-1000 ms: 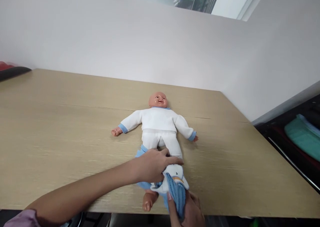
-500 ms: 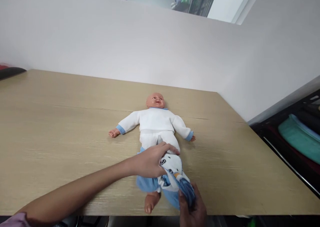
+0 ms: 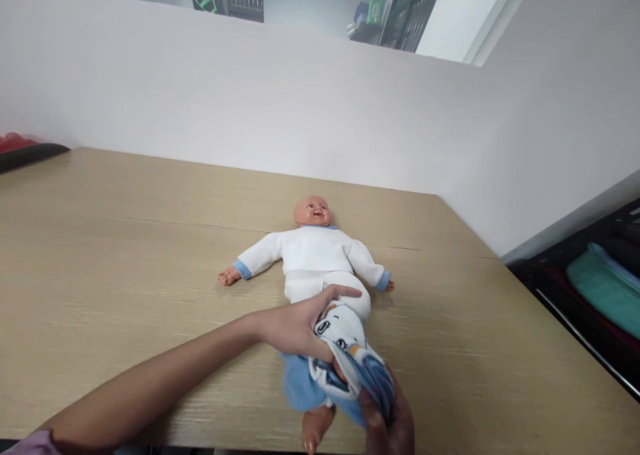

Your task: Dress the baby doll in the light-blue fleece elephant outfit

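Note:
A baby doll [image 3: 317,251] in a white top with blue cuffs lies on its back, its head away from me. Blue and white pants [image 3: 345,331] with a printed cartoon face are bunched around its lower legs. My left hand [image 3: 300,325] is closed round the doll's leg at the upper part of the pants, its index finger stretched across the white thigh and its thumb at the cloth opening. My right hand [image 3: 393,418] grips the bunched blue end of the pants. One bare foot [image 3: 317,428] sticks out beside it; the other foot is hidden.
The doll lies on a wooden table [image 3: 150,268] against a white wall [image 3: 225,101] with a window above. A dark shelf [image 3: 565,308] with green folded cloth [image 3: 607,285] stands at the right. A red item [image 3: 17,141] shows at far left.
The view has tilted up slightly. My left hand has pressed further into the pants opening and the doll's leg is bent a little more. Both hands keep their holds.

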The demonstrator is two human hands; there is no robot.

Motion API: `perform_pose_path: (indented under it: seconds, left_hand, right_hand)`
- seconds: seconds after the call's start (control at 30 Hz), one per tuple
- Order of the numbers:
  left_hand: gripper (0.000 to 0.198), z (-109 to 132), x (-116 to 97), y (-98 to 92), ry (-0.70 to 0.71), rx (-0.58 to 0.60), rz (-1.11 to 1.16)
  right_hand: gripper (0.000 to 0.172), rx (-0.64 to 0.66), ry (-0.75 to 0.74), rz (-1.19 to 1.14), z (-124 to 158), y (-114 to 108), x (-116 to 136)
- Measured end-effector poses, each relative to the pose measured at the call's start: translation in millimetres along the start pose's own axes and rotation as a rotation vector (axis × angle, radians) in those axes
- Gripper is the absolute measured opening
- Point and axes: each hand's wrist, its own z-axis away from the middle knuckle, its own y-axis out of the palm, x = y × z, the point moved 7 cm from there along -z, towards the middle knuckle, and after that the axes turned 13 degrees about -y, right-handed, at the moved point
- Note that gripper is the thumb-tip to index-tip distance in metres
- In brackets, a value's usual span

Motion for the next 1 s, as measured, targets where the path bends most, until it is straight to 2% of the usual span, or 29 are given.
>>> perform_pose_path:
  seconds: [0.1,0.23,0.33,0.43,0.5,0.57,0.7,0.8,0.87,0.93,1.0]
  left_hand:
    - [0.099,1.2,-2.7,-1.3,0.019,-0.002,-0.001]
    - [0.091,2.5,-8.2,-5.7,0.033,-0.038,-0.041]
    - [0.094,2.4,-10.1,-7.9,0.050,-0.067,-0.032]
    - [0.098,2.0,-10.9,-6.7,0.074,-0.044,0.009]
    - [0.099,2.0,-11.8,-4.2,0.084,-0.006,0.019]
    - [0.095,2.5,-13.8,-3.0,0.098,0.004,-0.008]
    - [0.081,2.9,-17.9,-6.2,0.156,-0.076,-0.159]
    - [0.064,2.8,-19.4,-9.6,0.206,-0.097,-0.240]
    - [0.046,2.5,-19.0,-11.6,0.209,-0.098,-0.283]
    - [0.035,2.7,-19.2,-14.8,0.204,-0.167,-0.356]
    - [0.036,4.1,-21.0,-18.0,0.208,-0.305,-0.454]
  right_hand:
    - [0.038,0.030,-0.016,-0.047,-8.6,6.7,1.9]
    - [0.031,0.035,-0.048,-0.087,-15.2,10.3,-0.1]
    - [0.031,0.034,-0.090,-0.101,-15.6,12.6,-5.8]
    - [0.038,0.013,-0.087,-0.115,-18.5,10.8,-17.1]
    - [0.037,0.082,-0.116,-0.093,-26.1,11.8,-20.2]
    - [0.029,0.145,-0.156,-0.043,-38.2,10.8,-18.8]
    - [0.023,0.052,-0.173,0.029,-67.0,-2.4,-9.3]
    - [0.028,0.062,-0.205,-0.019,-82.7,-2.8,1.3]
    - [0.032,0.089,-0.209,-0.072,-90.8,-1.4,6.0]
    - [0.032,0.140,-0.185,-0.127,-98.0,1.9,8.0]
    - [0.029,0.199,-0.154,-0.169,-105.1,6.5,9.0]
